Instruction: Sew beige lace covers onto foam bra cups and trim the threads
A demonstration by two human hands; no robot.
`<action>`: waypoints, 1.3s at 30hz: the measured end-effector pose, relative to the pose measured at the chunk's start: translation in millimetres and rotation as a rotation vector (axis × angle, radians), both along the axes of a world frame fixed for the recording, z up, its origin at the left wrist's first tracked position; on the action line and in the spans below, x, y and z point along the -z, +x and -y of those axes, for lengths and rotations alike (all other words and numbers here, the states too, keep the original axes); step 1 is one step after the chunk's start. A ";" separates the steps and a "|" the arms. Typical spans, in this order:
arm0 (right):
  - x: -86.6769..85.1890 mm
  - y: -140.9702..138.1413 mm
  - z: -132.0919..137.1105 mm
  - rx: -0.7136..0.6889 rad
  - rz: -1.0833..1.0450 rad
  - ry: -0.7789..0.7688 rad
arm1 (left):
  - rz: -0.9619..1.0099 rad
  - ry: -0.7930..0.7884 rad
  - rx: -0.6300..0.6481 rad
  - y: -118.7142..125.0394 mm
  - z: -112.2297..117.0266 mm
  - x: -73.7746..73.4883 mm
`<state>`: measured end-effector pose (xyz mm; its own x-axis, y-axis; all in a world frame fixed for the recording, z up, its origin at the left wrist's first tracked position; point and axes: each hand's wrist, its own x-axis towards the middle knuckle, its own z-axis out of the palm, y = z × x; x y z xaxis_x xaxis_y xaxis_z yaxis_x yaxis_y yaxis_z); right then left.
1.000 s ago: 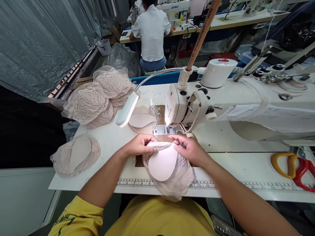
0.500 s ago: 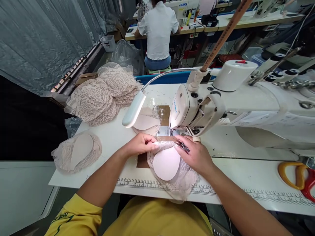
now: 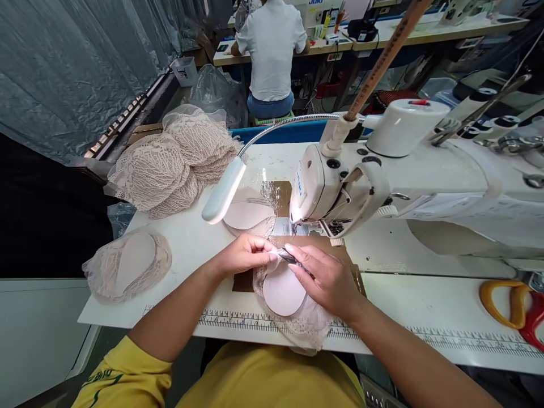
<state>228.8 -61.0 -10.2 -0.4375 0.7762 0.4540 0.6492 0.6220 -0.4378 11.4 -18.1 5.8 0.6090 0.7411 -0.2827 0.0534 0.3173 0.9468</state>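
Observation:
A pale pink foam pad lies on beige lace fabric at the table's front edge. My left hand pinches the top edge of the lace, fingers closed. My right hand rests on the pad's right side and grips a small dark snipping tool, whose tip meets my left fingertips. Both hands sit just in front of the needle area of the white sewing machine.
A second pad piece lies behind the needle under a gooseneck lamp. A stack of lace cups sits back left, one lace-and-pad piece front left. Yellow and red scissors lie right. A person in white sits beyond.
My right hand has slid left across the pad, bringing the snipping tool to my left fingertips. The pad and lace have shifted slightly toward me.

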 end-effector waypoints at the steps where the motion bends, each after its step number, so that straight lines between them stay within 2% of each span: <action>1: -0.1 0.0 -0.1 0.000 -0.004 0.004 | -0.002 -0.006 -0.004 0.2 0.4 -0.5; 6: 0.2 0.3 0.1 -0.001 -0.002 0.018 | -0.019 -0.028 -0.009 1.0 1.3 -3.1; 13: 2.3 0.5 0.0 -0.021 -0.038 0.119 | -0.032 0.000 0.009 1.1 1.9 -5.8; 25: 2.9 1.6 -0.1 0.001 -0.015 0.117 | -0.033 0.015 0.034 0.1 3.0 -7.6; 39: 2.5 2.1 -0.2 -0.020 0.024 0.246 | -0.054 0.033 0.043 3.2 3.8 -10.2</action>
<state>230.8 -60.8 -12.7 -0.4645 0.6348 0.6175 0.6440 0.7207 -0.2564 14.6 -21.9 16.0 0.6251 0.7237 -0.2923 0.1180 0.2826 0.9520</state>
